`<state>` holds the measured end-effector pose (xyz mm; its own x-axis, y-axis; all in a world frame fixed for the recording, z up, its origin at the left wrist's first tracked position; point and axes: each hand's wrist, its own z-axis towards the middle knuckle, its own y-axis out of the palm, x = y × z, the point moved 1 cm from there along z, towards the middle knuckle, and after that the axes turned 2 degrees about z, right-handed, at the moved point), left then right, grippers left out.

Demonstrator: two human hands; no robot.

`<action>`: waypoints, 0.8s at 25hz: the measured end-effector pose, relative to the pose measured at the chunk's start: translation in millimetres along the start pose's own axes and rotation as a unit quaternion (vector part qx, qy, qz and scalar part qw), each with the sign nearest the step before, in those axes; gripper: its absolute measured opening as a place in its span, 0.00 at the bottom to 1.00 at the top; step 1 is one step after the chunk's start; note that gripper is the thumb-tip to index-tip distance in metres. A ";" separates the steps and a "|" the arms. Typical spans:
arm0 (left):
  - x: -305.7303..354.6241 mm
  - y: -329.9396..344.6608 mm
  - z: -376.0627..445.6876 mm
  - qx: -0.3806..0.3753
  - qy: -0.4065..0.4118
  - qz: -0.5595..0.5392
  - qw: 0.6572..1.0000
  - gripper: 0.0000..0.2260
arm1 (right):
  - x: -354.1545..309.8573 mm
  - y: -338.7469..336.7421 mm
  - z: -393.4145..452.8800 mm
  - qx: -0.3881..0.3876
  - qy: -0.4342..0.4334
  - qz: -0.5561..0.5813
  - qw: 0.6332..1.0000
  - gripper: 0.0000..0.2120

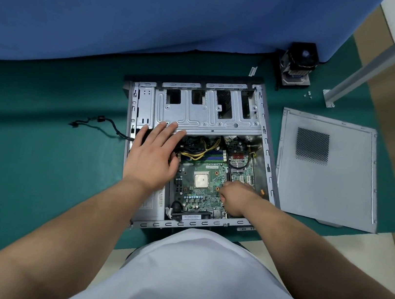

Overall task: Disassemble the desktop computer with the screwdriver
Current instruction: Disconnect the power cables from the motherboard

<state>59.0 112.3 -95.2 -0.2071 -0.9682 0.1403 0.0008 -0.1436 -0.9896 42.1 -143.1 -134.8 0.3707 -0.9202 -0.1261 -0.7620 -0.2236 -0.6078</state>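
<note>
The desktop case (267,144) lies open on a green mat, with its motherboard (197,196) and bare CPU (201,180) exposed. My left hand (152,153) rests flat on the black unit and cables at the case's left side, its straight fingers reaching onto the silver drive cage (206,115). My right hand (236,198) is curled into a fist low over the right part of the motherboard. It grips what seems to be the screwdriver, almost wholly hidden. A small orange piece (262,192) shows just to the right of that hand.
The removed side panel (324,183) lies right of the case. A CPU cooler (297,64) and a few loose screws (308,94) sit at the back right beside a metal leg (355,78). A black cable (98,123) trails out to the left. Blue cloth (135,12) hangs behind.
</note>
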 end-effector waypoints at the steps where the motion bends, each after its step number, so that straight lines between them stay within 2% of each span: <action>1: 0.0 0.1 0.1 -0.001 0.000 0.000 1.000 0.27 | 0.4 -0.1 0.2 -0.002 0.000 0.006 1.000 0.11; 6: -0.5 -0.2 0.0 -0.007 0.000 -0.005 1.000 0.27 | 1.7 -0.9 -2.7 -0.014 0.005 0.042 0.999 0.08; 10: -1.5 -0.1 1.2 -0.004 0.002 -0.011 1.000 0.27 | -0.2 -2.6 -6.2 0.019 -0.001 0.166 0.986 0.06; 17: -0.6 -0.3 0.6 -0.012 0.007 -0.015 1.000 0.27 | -8.3 -14.1 -29.7 0.130 0.009 0.371 0.919 0.03; 20: -0.2 -4.2 -3.3 0.008 0.023 -0.032 0.999 0.26 | -12.3 -17.9 -48.4 0.148 -0.019 0.439 0.886 0.08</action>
<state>55.9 113.7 -91.1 -0.2526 -0.9463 0.2019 0.0018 -0.2092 -0.9779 25.5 -143.4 -84.4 -0.2746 -0.6842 -0.6756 -0.5952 0.6728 -0.4395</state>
